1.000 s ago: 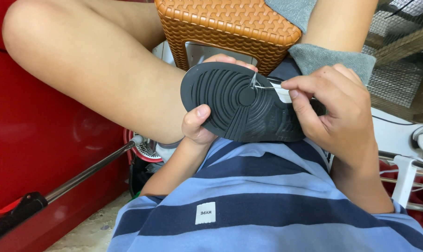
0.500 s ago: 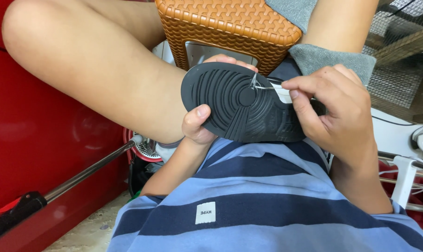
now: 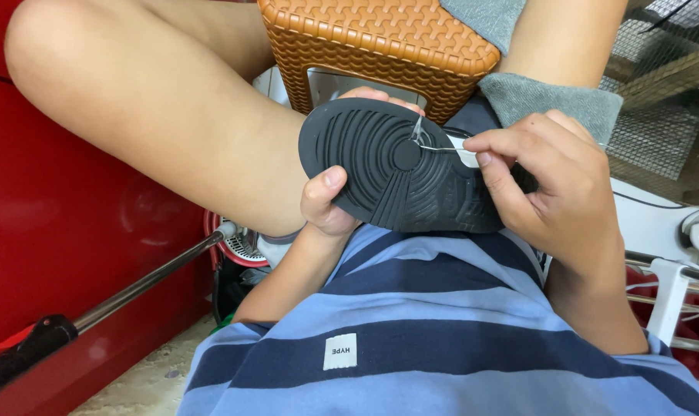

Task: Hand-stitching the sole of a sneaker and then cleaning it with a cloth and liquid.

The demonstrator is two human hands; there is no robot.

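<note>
Blue-and-navy striped cloth of your shirt [image 3: 442, 347] fills the near edge of the view, with a small white patch sewn on it. Just above it your left hand [image 3: 326, 204] comes up from below and has its grip clenched on the toe end of a black shoe [image 3: 399, 173], thumb pressed on the sole, fingers curled behind. You hold the shoe sole-up over your lap, its grooved tread and round centre disc facing you, the toe toward your left knee. Your right hand [image 3: 554, 189] covers the heel end; its thumb and forefinger pinch a small white tag [image 3: 465, 154] with a thin pale thread [image 3: 430, 146] running across the sole. Your bare left leg [image 3: 149, 115] lies just beside the shoe. Beyond, an orange woven plastic stool [image 3: 373, 42] stands between your knees. A red panel [image 3: 49, 254] and a metal rod [image 3: 145, 281] sit at your left.
</note>
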